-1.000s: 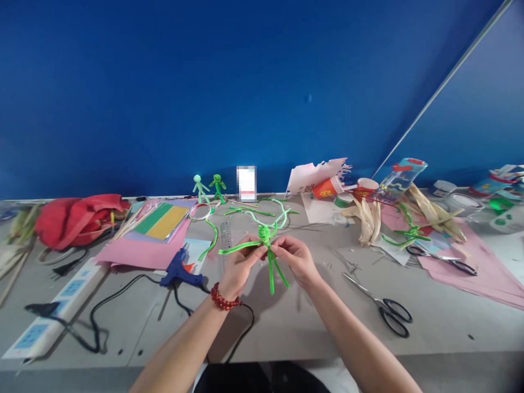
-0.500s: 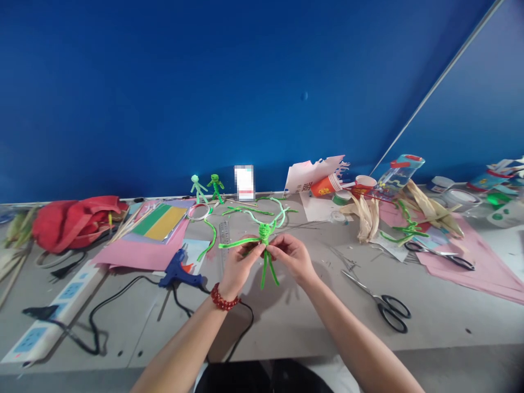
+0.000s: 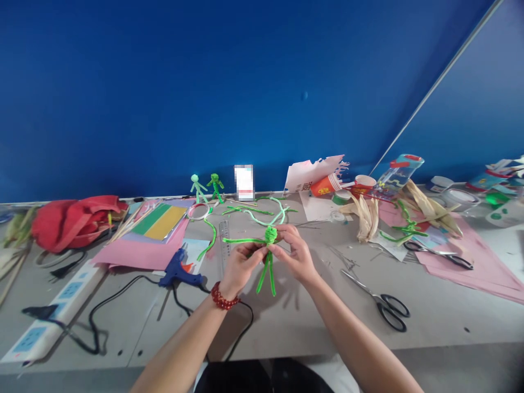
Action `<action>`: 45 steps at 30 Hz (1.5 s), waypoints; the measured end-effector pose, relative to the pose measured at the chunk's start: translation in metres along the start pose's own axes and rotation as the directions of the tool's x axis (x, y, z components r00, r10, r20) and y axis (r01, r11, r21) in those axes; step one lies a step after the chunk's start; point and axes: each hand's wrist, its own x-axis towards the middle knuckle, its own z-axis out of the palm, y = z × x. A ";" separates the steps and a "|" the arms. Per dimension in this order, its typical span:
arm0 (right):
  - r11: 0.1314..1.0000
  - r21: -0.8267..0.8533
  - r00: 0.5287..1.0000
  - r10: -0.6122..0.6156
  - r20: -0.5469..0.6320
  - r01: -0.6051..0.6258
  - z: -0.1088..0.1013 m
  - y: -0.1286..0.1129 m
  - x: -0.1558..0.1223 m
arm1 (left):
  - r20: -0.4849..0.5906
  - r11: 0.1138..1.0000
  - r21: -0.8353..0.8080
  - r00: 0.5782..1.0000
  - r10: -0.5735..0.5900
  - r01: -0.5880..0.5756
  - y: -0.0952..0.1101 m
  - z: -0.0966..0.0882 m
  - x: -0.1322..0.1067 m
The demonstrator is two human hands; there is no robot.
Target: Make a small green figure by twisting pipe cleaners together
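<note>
- The left hand (image 3: 242,263) and right hand (image 3: 295,252) pinched a bright green pipe-cleaner figure (image 3: 268,255) between them.
- A blue glue gun (image 3: 179,270) lay left of the figure on the grey counter (image 3: 295,322).

Worktable layout around a figure held at its middle

The left hand (image 3: 241,266) and right hand (image 3: 295,255) meet above the grey table (image 3: 286,322), pinching the green pipe-cleaner figure (image 3: 268,256) between them. Left of the hands lie the blue glue gun (image 3: 179,269) and, nearer and farther left, the white power strip (image 3: 57,311). Far left sits the red cloth bundle (image 3: 76,218). Right of the hands lie the black-handled scissors (image 3: 382,305). Behind them, two small green pipe-cleaner figures (image 3: 207,188) stand at the wall.
</note>
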 end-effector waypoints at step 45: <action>0.678 0.564 0.872 0.455 0.183 -0.472 0.020 0.000 -0.009 | -0.069 0.992 0.110 0.995 0.067 -0.060 -0.001 -0.002 -0.004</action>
